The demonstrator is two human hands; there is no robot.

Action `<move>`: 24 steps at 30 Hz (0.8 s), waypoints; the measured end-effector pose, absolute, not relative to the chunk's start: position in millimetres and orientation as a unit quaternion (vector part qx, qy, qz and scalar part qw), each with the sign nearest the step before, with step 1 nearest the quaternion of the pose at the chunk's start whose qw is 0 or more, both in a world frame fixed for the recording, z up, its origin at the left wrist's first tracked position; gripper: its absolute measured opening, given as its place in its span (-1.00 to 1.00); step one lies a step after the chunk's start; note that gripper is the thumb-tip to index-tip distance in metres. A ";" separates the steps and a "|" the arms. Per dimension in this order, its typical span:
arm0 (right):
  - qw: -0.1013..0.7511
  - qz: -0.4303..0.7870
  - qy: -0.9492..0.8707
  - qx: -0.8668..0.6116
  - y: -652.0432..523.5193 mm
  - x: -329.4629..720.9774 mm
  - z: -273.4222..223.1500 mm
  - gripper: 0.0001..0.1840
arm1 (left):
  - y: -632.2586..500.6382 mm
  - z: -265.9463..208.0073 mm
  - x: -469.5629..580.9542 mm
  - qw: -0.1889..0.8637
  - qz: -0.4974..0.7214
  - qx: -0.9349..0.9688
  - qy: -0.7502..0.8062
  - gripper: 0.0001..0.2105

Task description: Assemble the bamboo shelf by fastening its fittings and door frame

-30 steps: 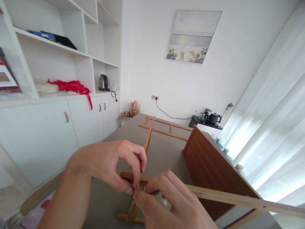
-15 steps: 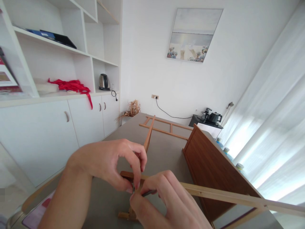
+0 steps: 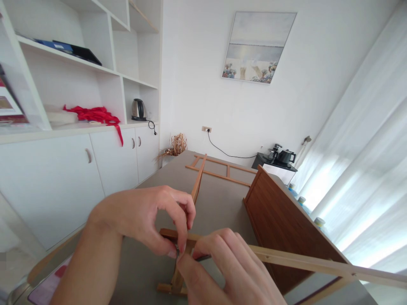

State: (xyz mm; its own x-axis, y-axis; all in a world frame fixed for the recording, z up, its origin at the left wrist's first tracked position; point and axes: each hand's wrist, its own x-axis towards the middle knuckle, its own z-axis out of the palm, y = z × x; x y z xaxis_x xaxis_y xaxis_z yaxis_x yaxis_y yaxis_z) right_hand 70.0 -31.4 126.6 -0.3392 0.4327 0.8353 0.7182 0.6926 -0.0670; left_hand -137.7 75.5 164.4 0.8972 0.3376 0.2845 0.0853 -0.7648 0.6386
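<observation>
Thumb and forefinger of my left hand pinch a small metal piece, probably a screw, at the end of a wooden frame. My right hand is closed just beside it, its thumb almost touching my left fingertips. A thin dark metal rod, which looks like a hex key, shows between its fingers. Most of the rod is hidden by them. Below the hands, a wooden crosspiece of the frame shows. To the right, a brown wooden panel stands on edge behind the frame's long rail.
The grey-brown table carries a wooden ladder-like frame at its far end and a long wooden strip beyond my left hand. Bottles stand behind the panel. White cabinets line the left; a chair is at lower left.
My right hand has shifted slightly to the right and turned a little, uncovering more of the crosspiece below. My left hand keeps its pinch in nearly the same place.
</observation>
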 end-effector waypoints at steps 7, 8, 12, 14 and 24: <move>0.534 -0.244 -0.749 -0.308 -18.2 53.6 125.3 -0.67 | 73.8 166.7 -137.4 0.310 0.198 0.923 0.116 -0.80; 0.532 -0.243 -0.753 -0.301 -17.9 54.3 125.3 -0.68 | 73.5 167.0 -137.4 0.310 0.194 0.923 0.120 -0.79; 0.512 -0.246 -0.767 -0.298 -17.6 59.0 124.8 -0.71 | 72.9 167.3 -137.4 0.312 0.190 0.922 0.129 -0.80; 0.515 -0.243 -0.764 -0.302 -17.8 59.3 125.2 -0.69 | 72.9 167.5 -137.6 0.311 0.190 0.922 0.129 -0.80; 0.582 -0.170 -0.724 -0.329 -20.0 55.9 122.8 -0.65 | 74.1 167.2 -137.4 0.314 0.189 0.922 0.127 -0.82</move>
